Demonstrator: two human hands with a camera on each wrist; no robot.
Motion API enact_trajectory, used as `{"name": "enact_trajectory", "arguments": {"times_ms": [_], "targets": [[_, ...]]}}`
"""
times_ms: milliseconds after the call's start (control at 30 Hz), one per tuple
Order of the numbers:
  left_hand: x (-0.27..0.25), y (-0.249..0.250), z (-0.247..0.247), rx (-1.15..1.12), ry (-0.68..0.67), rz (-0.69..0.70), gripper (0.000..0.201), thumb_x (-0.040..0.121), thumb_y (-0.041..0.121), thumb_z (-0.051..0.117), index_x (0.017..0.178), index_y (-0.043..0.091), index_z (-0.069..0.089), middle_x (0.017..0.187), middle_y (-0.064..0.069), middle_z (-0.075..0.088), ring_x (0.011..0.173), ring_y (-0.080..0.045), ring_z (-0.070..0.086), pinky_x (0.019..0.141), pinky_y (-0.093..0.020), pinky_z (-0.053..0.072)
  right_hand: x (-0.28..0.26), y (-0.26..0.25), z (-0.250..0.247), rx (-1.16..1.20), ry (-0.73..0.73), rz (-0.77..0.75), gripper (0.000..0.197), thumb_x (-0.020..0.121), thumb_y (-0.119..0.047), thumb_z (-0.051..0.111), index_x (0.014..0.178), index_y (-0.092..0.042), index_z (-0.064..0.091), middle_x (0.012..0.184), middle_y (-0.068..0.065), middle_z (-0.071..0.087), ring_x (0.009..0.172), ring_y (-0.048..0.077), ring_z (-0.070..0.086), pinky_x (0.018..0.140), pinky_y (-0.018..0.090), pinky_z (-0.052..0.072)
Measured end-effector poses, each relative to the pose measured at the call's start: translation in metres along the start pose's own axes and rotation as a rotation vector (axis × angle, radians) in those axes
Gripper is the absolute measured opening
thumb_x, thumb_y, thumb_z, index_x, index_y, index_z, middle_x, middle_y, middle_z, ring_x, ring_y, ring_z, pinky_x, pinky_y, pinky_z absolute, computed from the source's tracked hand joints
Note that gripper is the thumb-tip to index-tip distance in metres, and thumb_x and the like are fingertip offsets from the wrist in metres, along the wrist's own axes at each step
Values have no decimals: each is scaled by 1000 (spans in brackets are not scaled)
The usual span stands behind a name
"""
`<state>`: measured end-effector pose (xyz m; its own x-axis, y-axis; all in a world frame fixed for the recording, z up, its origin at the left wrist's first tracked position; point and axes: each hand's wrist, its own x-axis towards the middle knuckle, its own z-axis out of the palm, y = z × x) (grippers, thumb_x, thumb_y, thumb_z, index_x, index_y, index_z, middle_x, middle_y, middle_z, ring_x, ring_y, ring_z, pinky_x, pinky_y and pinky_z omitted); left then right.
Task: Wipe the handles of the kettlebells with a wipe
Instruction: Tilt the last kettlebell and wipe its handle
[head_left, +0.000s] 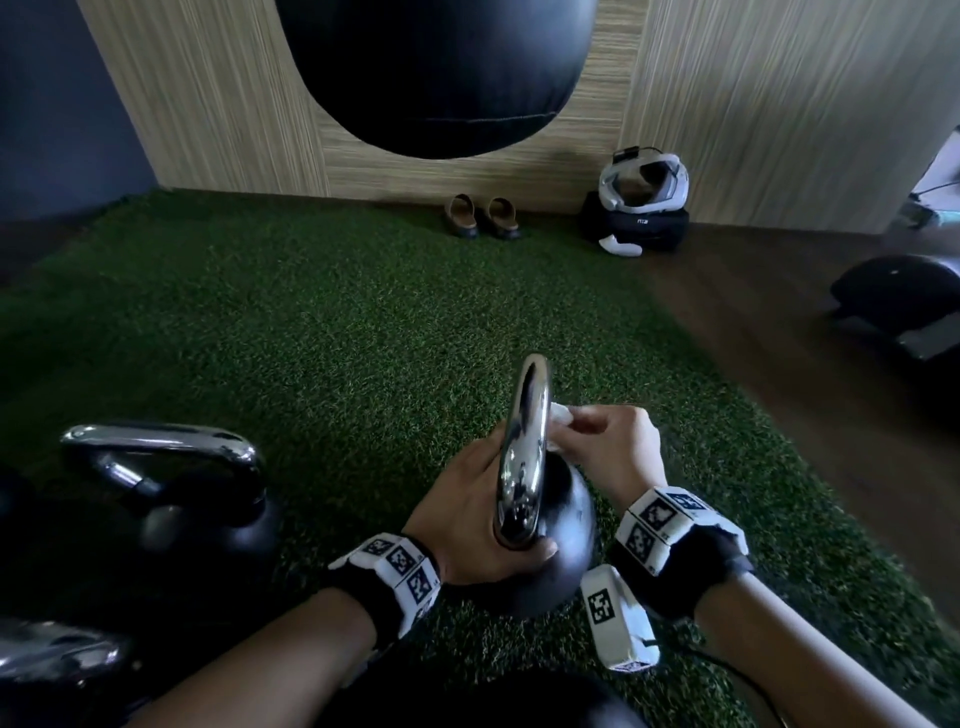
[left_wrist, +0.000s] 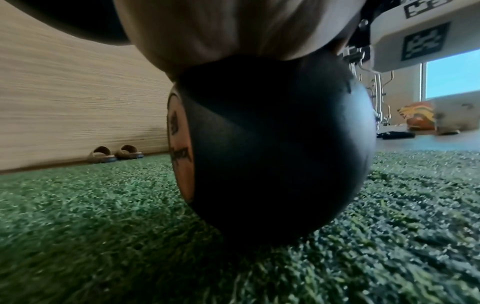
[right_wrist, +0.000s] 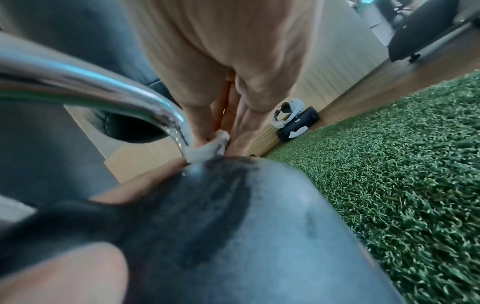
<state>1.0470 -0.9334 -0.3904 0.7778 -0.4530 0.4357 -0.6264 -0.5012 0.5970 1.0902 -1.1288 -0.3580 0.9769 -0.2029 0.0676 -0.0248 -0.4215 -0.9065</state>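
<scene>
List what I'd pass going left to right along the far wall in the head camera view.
Going left to right in the head view: pair of slippers → white headset resting on a black case → dark rounded equipment on the wooden floor at the right edge.

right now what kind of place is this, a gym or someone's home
Probably a home gym or small workout room: a black punching bag hangs over green artificial turf, and chrome-handled kettlebells sit on it. Slippers by the wood-panelled wall hint at a home.
</scene>
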Motion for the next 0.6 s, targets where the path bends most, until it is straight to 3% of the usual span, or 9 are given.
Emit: {"name": "enact_trajectory", "arguments": {"times_ms": [67, 167, 200, 267, 300, 367, 433, 600], "targets": [[-1, 1, -5, -72, 8, -7, 99, 65, 44, 94, 140, 43, 30, 141, 2, 57, 130, -16, 55, 114, -43, 43, -4, -3, 0, -93, 18, -30, 19, 78, -34, 88, 92, -23, 83, 77, -10, 78, 73, 3, 73, 69, 21, 59], [-3, 1, -2, -26, 43, 1, 96, 66, 52, 91, 140, 38, 33, 132, 13, 54, 123, 0, 48, 114, -37, 41, 1, -10, 1, -74, 35, -14, 16, 80, -26, 87, 95, -20, 83, 82, -8, 79, 76, 6, 74, 80, 31, 63], [-4, 1, 0, -11, 36, -6, 94, 67, 57, 87, 141, 35, 33, 132, 13, 54, 122, 2, 46, 114, -34, 39, 3, -15, 0, -43, 52, -28, 16, 81, -22, 86, 96, -18, 83, 85, -6, 79, 75, 8, 73, 79, 30, 63], [-5, -1, 2, 19, 37, -11, 95, 69, 67, 78, 145, 29, 35, 135, 8, 56, 124, -1, 47, 115, -30, 38, 5, -28, -3, 47, 91, -111, 15, 83, -18, 84, 97, -14, 81, 84, -4, 78, 64, 10, 67, 62, 20, 58], [-5, -3, 3, 29, 37, -14, 96, 70, 69, 76, 146, 28, 35, 136, 6, 56, 125, -3, 47, 115, -30, 38, 5, -33, -5, 72, 110, -148, 13, 83, -21, 84, 95, -18, 82, 80, -6, 78, 60, 11, 65, 55, 21, 54], [-6, -6, 5, 26, 43, -22, 96, 69, 69, 77, 146, 30, 35, 138, 8, 56, 128, -6, 49, 116, -32, 40, 6, -35, -6, 82, 137, -174, 10, 80, -27, 86, 89, -27, 82, 75, -8, 78, 63, 14, 68, 56, 30, 54], [-8, -7, 7, 27, 59, -55, 98, 66, 70, 79, 145, 33, 34, 138, 8, 55, 130, -9, 51, 117, -34, 40, 7, -32, -8, 43, 122, -176, 12, 78, -27, 87, 90, -27, 82, 75, -8, 78, 66, 12, 70, 60, 30, 56], [-12, -12, 10, 56, 56, -93, 100, 65, 74, 78, 146, 28, 40, 139, 8, 54, 131, -11, 50, 116, -38, 42, 9, -43, -13, -16, 81, -244, 11, 83, -15, 83, 94, -19, 81, 78, -9, 76, 62, -4, 65, 56, 11, 50]]}}
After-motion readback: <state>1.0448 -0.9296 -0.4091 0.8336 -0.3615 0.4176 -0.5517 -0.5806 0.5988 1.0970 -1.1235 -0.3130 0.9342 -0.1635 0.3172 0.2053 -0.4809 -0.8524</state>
